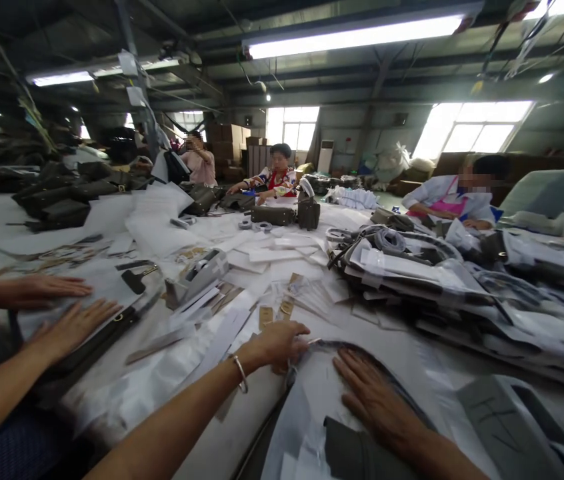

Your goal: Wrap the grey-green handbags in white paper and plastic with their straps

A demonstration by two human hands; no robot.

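In the head view, a dark olive handbag (357, 453) lies right in front of me, partly covered by white wrapping sheet (302, 407). Its dark curved handle (392, 370) arcs along the far side. My right hand (369, 393) rests flat on the sheet beside the handle, fingers stretched out. My left hand (279, 341), with a bangle at the wrist, is at the handle's left end. Its fingers are curled in, with the index finger pointing right; what they hold is too small to make out. Brown card tags (265, 317) lie just beyond it.
At left, a co-worker's hands (82, 323) press on another covered bag (132, 280). Grey tape dispensers stand near right (507, 427) and left of centre (197, 277). A stack of wrapped bags (412, 273) fills the right. Several people work across the table.
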